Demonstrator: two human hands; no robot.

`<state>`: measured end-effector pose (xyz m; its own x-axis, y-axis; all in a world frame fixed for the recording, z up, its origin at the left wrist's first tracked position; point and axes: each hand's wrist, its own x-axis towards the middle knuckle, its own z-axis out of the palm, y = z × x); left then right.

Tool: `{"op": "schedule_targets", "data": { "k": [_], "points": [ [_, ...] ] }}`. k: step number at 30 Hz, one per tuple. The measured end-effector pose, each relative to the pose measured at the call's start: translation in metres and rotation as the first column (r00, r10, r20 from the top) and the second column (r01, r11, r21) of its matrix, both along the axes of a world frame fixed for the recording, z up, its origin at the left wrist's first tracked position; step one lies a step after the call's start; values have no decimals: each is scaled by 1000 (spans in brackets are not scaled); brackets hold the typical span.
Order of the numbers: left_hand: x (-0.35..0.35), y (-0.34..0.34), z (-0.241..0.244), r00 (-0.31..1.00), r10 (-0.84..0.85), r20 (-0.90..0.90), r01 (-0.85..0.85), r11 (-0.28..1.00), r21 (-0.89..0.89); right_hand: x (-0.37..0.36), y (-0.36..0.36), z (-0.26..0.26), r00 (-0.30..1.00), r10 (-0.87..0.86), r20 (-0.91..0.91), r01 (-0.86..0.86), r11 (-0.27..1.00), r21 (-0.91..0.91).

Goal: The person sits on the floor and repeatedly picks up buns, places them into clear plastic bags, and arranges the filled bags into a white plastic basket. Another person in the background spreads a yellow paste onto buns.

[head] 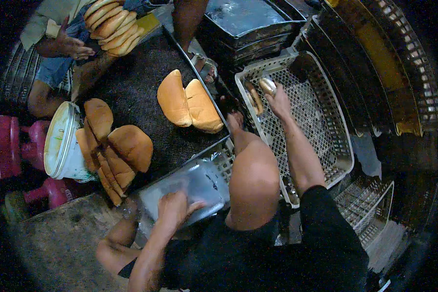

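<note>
Inside a pale plastic crate (346,166), my right hand (280,103) grips a bread roll in clear plastic (267,86). Beside it, against the crate's left wall, lies more bread in plastic wrapping (255,100). My left hand (173,205) is over a stack of clear plastic bags (208,182), thumb spread from the blurred fingers; whether it pinches a bag is not visible. Ahead, two bread pieces (188,104) rest side by side on a dark tray (138,84). Several browner bread pieces (122,157) are heaped at the tray's left edge.
A white bucket (64,142) stands left of the tray, near pink dumbbells (36,146). Across the tray, another person's hand (73,45) is near stacked bread (113,25). Metal trays (255,22) are piled behind the crate; a smaller crate (368,208) sits at right.
</note>
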<state>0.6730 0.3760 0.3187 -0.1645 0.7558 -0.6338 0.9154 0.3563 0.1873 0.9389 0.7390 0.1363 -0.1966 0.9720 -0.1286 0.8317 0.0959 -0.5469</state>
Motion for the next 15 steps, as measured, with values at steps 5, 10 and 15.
{"op": "schedule_targets", "data": {
  "k": [5, 10, 15],
  "points": [
    [-12, -5, -14, 995, -15, 100, 13, 1000, 19, -24, 50, 32, 983, -39, -177, 6, 983, -183],
    [0, -26, 40, 888, 206, 411, -319, 921, 226, -96, -105, 250, 414, 742, -527, -833, 542, 108],
    [38, -14, 94, 924, 234, 301, -377, 435, 818, -104, -238, 309, 427, 856, -291, -818, 503, 278]
  ]
}}
